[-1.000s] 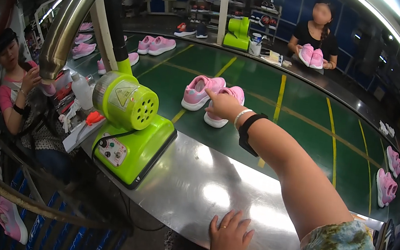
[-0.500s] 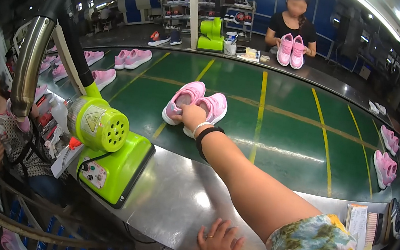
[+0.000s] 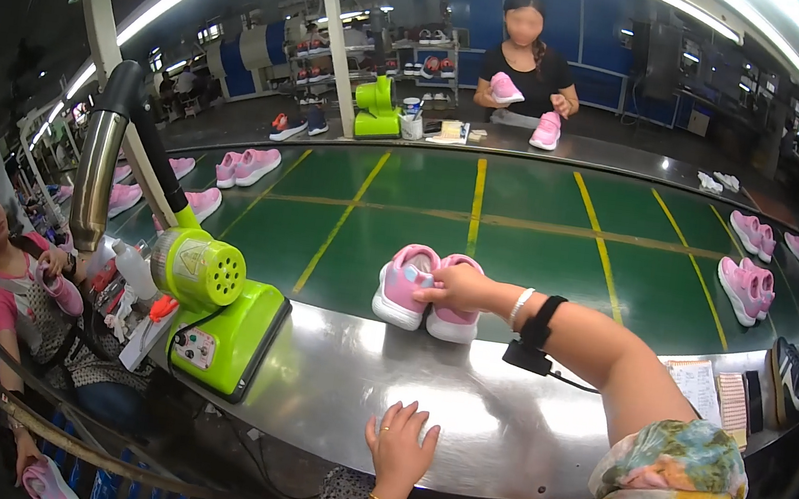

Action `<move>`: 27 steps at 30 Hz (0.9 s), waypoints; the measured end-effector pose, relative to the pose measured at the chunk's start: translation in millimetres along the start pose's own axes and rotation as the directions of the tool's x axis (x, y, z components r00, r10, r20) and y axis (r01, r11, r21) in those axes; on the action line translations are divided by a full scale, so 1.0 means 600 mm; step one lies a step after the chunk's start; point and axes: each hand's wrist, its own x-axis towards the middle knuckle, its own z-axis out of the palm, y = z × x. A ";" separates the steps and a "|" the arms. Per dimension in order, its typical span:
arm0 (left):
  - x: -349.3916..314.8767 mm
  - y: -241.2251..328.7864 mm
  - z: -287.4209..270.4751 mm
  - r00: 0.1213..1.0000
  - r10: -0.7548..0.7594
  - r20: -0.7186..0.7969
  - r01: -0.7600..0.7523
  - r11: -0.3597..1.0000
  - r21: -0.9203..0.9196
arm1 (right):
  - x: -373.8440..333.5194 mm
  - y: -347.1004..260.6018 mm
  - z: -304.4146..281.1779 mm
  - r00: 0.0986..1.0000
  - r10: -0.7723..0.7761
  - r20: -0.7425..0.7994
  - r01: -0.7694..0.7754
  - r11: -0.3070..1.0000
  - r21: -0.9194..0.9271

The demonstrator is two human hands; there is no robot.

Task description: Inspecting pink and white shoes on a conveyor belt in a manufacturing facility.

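Observation:
At the near edge of the green belt (image 3: pixel 528 191), my right hand (image 3: pixel 463 288) grips a pair of pink sneakers by their heel collars. The left shoe (image 3: pixel 404 291) and the right shoe (image 3: pixel 451 325) stand side by side, their white soles at the metal table's edge. My fingers and thumb close over the inner collars where the two shoes meet. Nearer to me, my left hand (image 3: pixel 401 442) lies flat on the metal table (image 3: pixel 323 371), fingers spread and holding nothing.
A lime-green blower machine (image 3: pixel 220 307) with a metal nozzle (image 3: pixel 98 180) stands at left. More pink sneakers (image 3: pixel 249 166) ride the belt at both sides. Papers (image 3: pixel 694 387) and a dark shoe (image 3: pixel 790 380) lie at right. Across the belt, a co-worker (image 3: pixel 526 74) handles pink shoes; another person (image 3: pixel 19 300) sits at left.
My right hand has brought the pink sneakers from the belt toward me, to the metal table's edge. The view has shifted. The co-worker opposite has moved the two shoes apart.

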 end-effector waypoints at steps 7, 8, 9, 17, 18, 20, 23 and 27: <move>-0.001 -0.002 -0.003 1.000 -0.003 -0.020 0.003 1.000 -0.022 | -0.291 -0.019 -0.053 0.991 0.020 0.133 -0.043 0.985 0.167; 0.000 0.000 -0.003 1.000 -0.008 -0.023 0.008 1.000 -0.026 | -0.314 -0.010 -0.045 0.996 0.006 0.087 -0.021 0.985 0.173; -0.001 0.002 -0.005 1.000 -0.011 -0.012 0.010 1.000 -0.021 | -0.341 -0.010 -0.039 0.996 -0.031 0.084 0.018 0.988 0.152; -0.003 0.002 -0.008 0.999 -0.014 0.049 0.013 1.000 0.022 | -0.447 -0.058 0.081 0.952 -0.306 -0.022 0.306 0.952 0.000; -0.004 -0.002 -0.006 0.999 -0.008 0.050 0.006 1.000 0.024 | -0.449 -0.069 0.090 0.957 -0.290 -0.031 0.288 0.956 -0.046; -0.008 -0.008 -0.003 0.999 -0.009 0.051 0.008 1.000 0.028 | -0.446 -0.075 0.093 0.955 -0.292 -0.052 0.291 0.956 -0.028; -0.005 -0.003 -0.007 0.999 -0.003 0.051 0.002 1.000 0.026 | -0.436 -0.072 0.090 0.950 -0.312 -0.031 0.312 0.950 -0.002; -0.006 -0.005 -0.006 0.999 0.007 0.038 -0.008 0.999 0.033 | -0.420 -0.066 0.084 0.938 -0.345 -0.002 0.345 0.938 -0.016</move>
